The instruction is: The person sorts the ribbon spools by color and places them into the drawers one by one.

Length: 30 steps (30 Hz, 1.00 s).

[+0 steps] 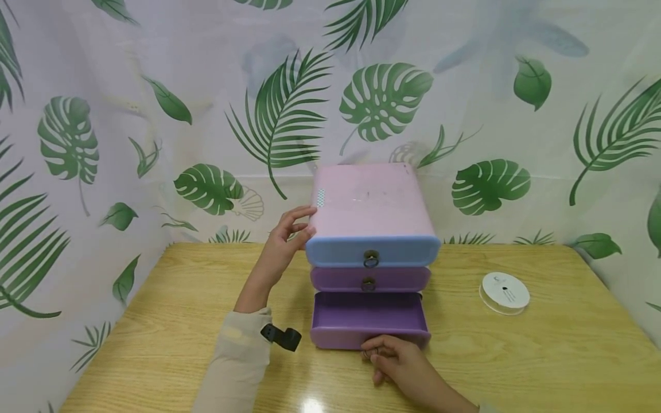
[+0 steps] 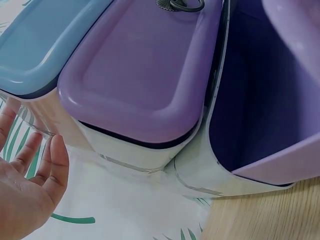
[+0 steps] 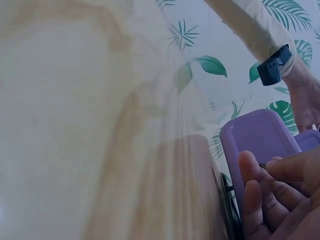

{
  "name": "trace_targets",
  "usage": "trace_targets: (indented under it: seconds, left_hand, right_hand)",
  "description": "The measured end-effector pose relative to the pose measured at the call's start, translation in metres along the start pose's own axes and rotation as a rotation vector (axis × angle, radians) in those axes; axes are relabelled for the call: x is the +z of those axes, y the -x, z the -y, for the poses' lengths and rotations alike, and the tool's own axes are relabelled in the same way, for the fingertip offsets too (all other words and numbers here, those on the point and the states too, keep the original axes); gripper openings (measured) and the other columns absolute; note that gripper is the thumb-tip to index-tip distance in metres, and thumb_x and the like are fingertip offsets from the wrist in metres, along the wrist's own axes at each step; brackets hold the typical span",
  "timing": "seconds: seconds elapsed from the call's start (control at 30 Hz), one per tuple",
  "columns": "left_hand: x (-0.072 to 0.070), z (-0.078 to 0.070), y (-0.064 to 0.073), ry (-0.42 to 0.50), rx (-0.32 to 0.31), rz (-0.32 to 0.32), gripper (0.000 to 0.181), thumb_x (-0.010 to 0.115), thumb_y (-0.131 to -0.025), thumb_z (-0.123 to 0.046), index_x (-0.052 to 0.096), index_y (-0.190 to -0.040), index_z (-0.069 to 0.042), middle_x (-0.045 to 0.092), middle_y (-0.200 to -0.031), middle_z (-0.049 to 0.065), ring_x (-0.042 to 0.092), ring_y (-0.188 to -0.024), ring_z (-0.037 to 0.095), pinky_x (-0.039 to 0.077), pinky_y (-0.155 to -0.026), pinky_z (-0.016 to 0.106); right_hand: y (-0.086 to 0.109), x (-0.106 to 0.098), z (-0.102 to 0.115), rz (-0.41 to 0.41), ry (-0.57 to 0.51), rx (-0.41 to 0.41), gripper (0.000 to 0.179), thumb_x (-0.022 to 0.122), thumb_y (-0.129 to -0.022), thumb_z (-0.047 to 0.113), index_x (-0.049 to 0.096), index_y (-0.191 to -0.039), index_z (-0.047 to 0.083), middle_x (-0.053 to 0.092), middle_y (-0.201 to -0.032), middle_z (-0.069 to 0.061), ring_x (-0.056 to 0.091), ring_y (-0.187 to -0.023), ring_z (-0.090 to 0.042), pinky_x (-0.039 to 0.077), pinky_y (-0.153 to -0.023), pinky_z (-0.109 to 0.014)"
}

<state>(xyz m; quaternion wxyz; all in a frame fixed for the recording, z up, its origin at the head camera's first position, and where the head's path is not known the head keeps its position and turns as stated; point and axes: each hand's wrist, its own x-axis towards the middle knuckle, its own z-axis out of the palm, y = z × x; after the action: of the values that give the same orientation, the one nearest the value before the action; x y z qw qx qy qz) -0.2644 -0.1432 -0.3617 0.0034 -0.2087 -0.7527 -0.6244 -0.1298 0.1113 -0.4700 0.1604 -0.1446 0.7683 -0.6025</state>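
A small three-drawer cabinet (image 1: 369, 201) with a pink top stands on the table. Its bottom purple drawer (image 1: 369, 312) is pulled out, and the inside that shows is bare. Above it, the middle purple drawer (image 2: 145, 75) and the blue top drawer (image 2: 45, 40) are closed. My right hand (image 1: 400, 367) pinches the ring pull (image 1: 369, 352) on the front of the bottom drawer between thumb and fingers. My left hand (image 1: 289, 235) rests against the cabinet's upper left side with fingers extended, as the left wrist view (image 2: 30, 175) also shows.
To the right of the cabinet a white ribbon spool (image 1: 505, 292) lies flat on the wooden table (image 1: 558, 344). A leaf-printed cloth (image 1: 155, 143) hangs close behind the cabinet. A black wrist camera (image 1: 282, 337) is strapped to the left sleeve.
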Motion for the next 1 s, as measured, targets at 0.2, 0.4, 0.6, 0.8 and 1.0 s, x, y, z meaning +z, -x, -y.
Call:
trace_targets:
  seconds: [0.2, 0.4, 0.6, 0.8, 1.0]
  left_hand:
    - [0.0, 0.0, -0.001, 0.012, -0.003, -0.002, 0.044, 0.051, -0.098, -0.018, 0.047, -0.141, -0.013, 0.031, -0.153, 0.001, 0.044, -0.128, 0.031, 0.05, -0.084, 0.029]
    - [0.001, 0.0, 0.0, 0.014, -0.008, 0.0, 0.045, 0.051, -0.097, -0.019, 0.046, -0.141, -0.013, 0.031, -0.153, 0.001, 0.044, -0.128, 0.03, 0.049, -0.084, 0.028]
    - [0.001, 0.0, 0.001, 0.013, -0.007, -0.005, 0.044, 0.051, -0.097, -0.018, 0.046, -0.141, -0.013, 0.031, -0.153, 0.002, 0.044, -0.127, 0.03, 0.05, -0.084, 0.029]
    - [0.002, 0.001, 0.001, 0.02, -0.011, -0.006, 0.044, 0.051, -0.098, -0.018, 0.046, -0.141, -0.013, 0.032, -0.152, 0.001, 0.045, -0.127, 0.03, 0.05, -0.084, 0.029]
    - [0.002, 0.0, 0.001, 0.015, -0.007, -0.005, 0.044, 0.051, -0.098, -0.018, 0.046, -0.142, -0.013, 0.031, -0.153, 0.001, 0.044, -0.128, 0.03, 0.05, -0.084, 0.029]
  right_hand:
    - [0.006, 0.002, 0.002, 0.013, -0.02, -0.001, 0.026, 0.055, -0.096, 0.007, 0.06, -0.118, -0.006, 0.067, -0.11, -0.023, 0.062, -0.066, -0.008, 0.052, -0.065, -0.02]
    - [0.011, 0.003, 0.0, 0.04, -0.066, 0.063, 0.027, 0.055, -0.096, 0.008, 0.06, -0.12, -0.005, 0.069, -0.106, -0.018, 0.062, -0.067, -0.009, 0.051, -0.069, -0.019]
    - [0.018, 0.003, -0.004, 0.084, -0.154, 0.13, 0.032, 0.057, -0.096, 0.014, 0.059, -0.121, -0.006, 0.069, -0.105, -0.015, 0.064, -0.071, -0.012, 0.05, -0.068, -0.019]
    - [0.025, 0.005, -0.008, 0.104, -0.2, 0.137, 0.035, 0.057, -0.096, 0.017, 0.059, -0.121, -0.008, 0.068, -0.102, -0.008, 0.064, -0.071, -0.011, 0.047, -0.058, -0.019]
    - [0.028, 0.007, -0.011, 0.118, -0.183, 0.054, 0.037, 0.057, -0.096, 0.017, 0.058, -0.12, -0.012, 0.066, -0.111, -0.023, 0.063, -0.068, -0.006, 0.049, -0.058, -0.017]
